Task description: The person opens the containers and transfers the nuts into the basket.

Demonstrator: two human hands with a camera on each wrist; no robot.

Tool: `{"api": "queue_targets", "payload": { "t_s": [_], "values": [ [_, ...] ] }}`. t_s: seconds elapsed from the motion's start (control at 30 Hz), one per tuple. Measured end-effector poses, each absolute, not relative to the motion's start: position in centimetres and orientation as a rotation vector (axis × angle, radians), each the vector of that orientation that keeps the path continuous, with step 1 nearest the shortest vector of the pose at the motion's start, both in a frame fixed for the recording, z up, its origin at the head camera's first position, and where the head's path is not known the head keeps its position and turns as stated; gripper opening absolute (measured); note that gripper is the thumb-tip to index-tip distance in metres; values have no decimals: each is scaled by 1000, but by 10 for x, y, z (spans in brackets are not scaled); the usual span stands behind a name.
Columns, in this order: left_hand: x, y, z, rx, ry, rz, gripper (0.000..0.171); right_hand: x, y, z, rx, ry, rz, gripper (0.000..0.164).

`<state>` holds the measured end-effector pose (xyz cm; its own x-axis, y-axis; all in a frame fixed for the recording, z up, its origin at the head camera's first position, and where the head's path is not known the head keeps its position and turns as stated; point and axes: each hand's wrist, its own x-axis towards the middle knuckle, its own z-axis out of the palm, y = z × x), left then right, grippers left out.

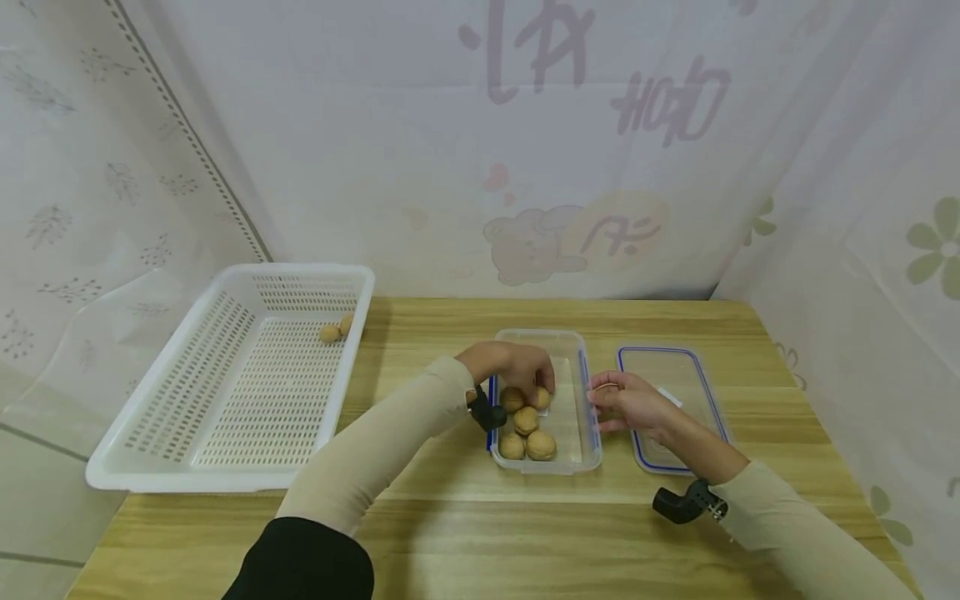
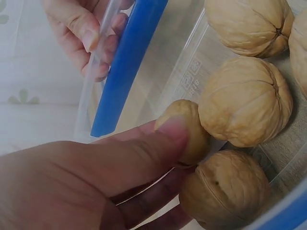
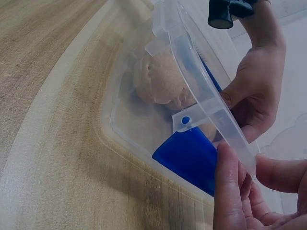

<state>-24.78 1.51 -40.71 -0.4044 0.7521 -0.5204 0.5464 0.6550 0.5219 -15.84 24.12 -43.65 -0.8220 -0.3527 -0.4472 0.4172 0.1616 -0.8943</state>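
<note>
A clear plastic food container [image 1: 567,429] with blue clips stands on the table. My left hand [image 1: 517,365] reaches inside it and pinches a walnut [image 2: 197,143] between thumb and fingers. That walnut is low, beside other walnuts [image 2: 244,103] in the container; whether it touches the floor I cannot tell. On the container's right side, my right hand [image 1: 633,406] grips the rim near a blue clip [image 3: 189,158], with thumb and fingers on either side of the wall. Several walnuts [image 1: 527,421] gather along the container's left side and near end.
Right of the container lies its clear lid [image 1: 667,360] with a blue seal, partly under the right forearm. A white perforated basket [image 1: 255,392] stands at the left, with walnuts [image 1: 330,334] at its right wall. A printed cloth [image 1: 420,167] hangs behind the wooden table [image 1: 465,533].
</note>
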Motion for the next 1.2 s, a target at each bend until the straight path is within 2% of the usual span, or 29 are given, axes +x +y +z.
{"api": "queue_targets", "payload": {
  "t_s": [0.33,0.93,1.2],
  "values": [
    [-251,14,-405,1080,2139,427,31,-159,242,-438,87,1874,-1715,19],
    [-257,3,-384,1104,2191,721,36,-158,243,-438,58,1859,-1718,28],
    [-263,-10,-378,1154,2249,858,35,-158,244,-439,43,1860,-1717,26]
  ]
}}
